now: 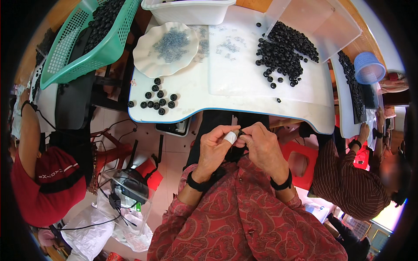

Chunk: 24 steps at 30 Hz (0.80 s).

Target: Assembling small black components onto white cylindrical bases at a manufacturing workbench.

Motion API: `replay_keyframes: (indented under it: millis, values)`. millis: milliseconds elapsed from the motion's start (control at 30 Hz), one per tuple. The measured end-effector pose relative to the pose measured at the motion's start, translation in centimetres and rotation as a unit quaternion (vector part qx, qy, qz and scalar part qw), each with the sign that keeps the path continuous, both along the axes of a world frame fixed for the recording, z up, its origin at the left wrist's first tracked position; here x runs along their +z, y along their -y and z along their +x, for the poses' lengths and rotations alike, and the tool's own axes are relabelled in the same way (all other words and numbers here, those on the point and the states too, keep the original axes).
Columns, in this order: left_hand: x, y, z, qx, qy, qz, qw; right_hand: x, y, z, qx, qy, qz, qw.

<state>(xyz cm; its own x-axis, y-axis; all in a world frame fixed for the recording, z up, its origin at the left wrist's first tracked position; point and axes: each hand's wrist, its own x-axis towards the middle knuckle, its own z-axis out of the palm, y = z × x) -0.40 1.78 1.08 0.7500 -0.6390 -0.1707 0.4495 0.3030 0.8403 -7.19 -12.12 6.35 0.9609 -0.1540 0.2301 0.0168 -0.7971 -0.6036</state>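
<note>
In the head view, the right hand pinched a small black piece at the middle of the frame, below the table's edge; the left hand, a white wrap on one finger, had its fingertips close against it, but whether they gripped anything could not be told. The piece could have slipped and dropped to the floor, since nothing visible lay beneath to catch it and the wrap might have dulled the touch. An elbow or sleeve brushing the table could have rolled the round beads off its near edge. Those loose beads at centre left numbered twelve; the black heap at upper right was too many to count, as were the clear rings on one plate. There was one white tub, one green basket and one blue basket.
</note>
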Motion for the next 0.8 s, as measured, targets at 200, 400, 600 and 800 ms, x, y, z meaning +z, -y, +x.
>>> replay_keyframes:
  millis: [200,400,600,800]
  values:
    - [-0.4,0.2,-0.1,0.005,-0.014,-0.009,1.0,0.1,-0.5,-0.1,0.009,-0.035,-0.008,0.999]
    - [-0.3,0.1,0.1,-0.009,-0.026,0.01,1.0,0.3,-0.2,-0.3,0.032,-0.07,-0.034,0.996]
    - [-0.5,-0.3,0.6,-0.057,-0.037,0.017,0.998,0.6,0.4,-0.6,0.059,-0.087,-0.032,0.994]
    - [-0.1,-0.6,0.9,-0.099,-0.077,-0.008,0.992,0.7,1.1,-0.9,0.084,-0.073,-0.001,0.994]
